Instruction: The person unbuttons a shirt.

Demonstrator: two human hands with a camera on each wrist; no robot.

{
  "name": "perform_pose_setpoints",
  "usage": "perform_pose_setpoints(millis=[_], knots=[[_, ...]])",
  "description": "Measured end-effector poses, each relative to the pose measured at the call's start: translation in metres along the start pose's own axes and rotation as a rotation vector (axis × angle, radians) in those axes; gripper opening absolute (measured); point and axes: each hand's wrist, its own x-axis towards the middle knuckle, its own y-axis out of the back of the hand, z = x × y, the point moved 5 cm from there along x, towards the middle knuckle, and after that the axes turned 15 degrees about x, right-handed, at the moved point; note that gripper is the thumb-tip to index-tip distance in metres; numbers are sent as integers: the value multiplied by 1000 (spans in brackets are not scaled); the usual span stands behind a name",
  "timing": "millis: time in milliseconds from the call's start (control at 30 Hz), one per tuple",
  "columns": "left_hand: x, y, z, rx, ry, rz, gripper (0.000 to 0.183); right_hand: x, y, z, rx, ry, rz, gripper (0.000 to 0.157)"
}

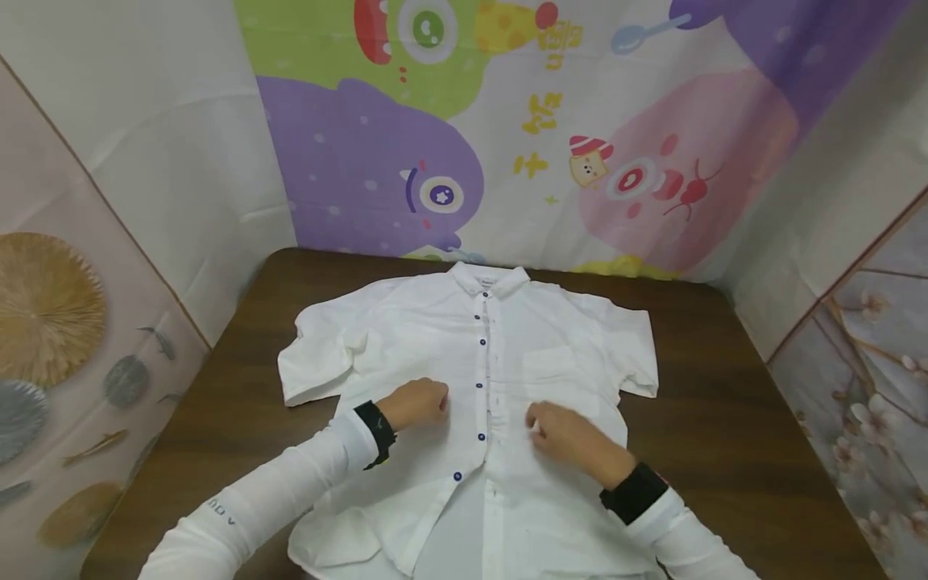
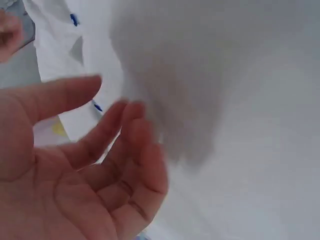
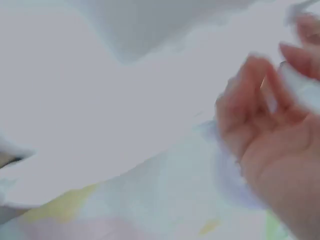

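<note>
A white short-sleeved button-up shirt (image 1: pixel 420 346) lies spread front up, its collar (image 1: pixel 490 279) at the far side. Dark blue buttons run down the front edge, and below the lowest button (image 1: pixel 457 476) the two front panels part. Over the panel on the left hovers my left hand (image 1: pixel 416 403); the left wrist view shows its fingers loosely bent and the thumb apart, with nothing between them. My right hand (image 1: pixel 573 435) is above the panel on the right, below the chest pocket (image 1: pixel 548 362). Its fingers (image 3: pixel 240 107) are loosely curled and hold nothing.
The shirt lies on a dark brown wooden table (image 1: pixel 696 451). Behind the table hangs a cartoon-printed cloth (image 1: pixel 522 217), with pale patterned hangings at both sides. The sleeves spread out toward the left and right of the table.
</note>
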Motion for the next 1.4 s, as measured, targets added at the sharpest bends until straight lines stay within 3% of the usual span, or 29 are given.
perform_pose_setpoints(millis=[133,200,267,367,500,633,767,867,1000,1100,1200,1300,1400], knots=[[-8,2,-11,104,-55,123,13,-11,-48,-50,139,100,-341,19],[-5,3,-19,144,-60,236,25,-13,-70,-63,156,84,-426,30],[2,4,-31,149,-28,323,38,-12,-87,-71,150,60,-427,40],[17,3,-52,137,39,407,46,-6,-103,-72,181,-29,-340,49],[34,1,-74,61,107,355,45,2,-115,-67,335,-173,-264,51],[41,4,-80,1,123,276,27,4,-122,-63,504,-244,-244,34],[41,10,-81,-29,161,263,7,3,-128,-62,662,-325,-290,27],[40,14,-81,-40,179,246,3,2,-132,-64,739,-383,-342,35],[44,13,-83,-6,180,218,3,1,-133,-69,797,-346,-373,35],[48,12,-86,19,156,198,4,-3,-131,-67,782,-323,-406,30],[49,12,-90,35,140,180,6,-12,-126,-58,667,-346,-466,32],[47,14,-93,46,158,178,7,-20,-120,-50,543,-357,-528,34],[44,15,-93,49,181,189,9,-26,-114,-47,477,-339,-535,34]])
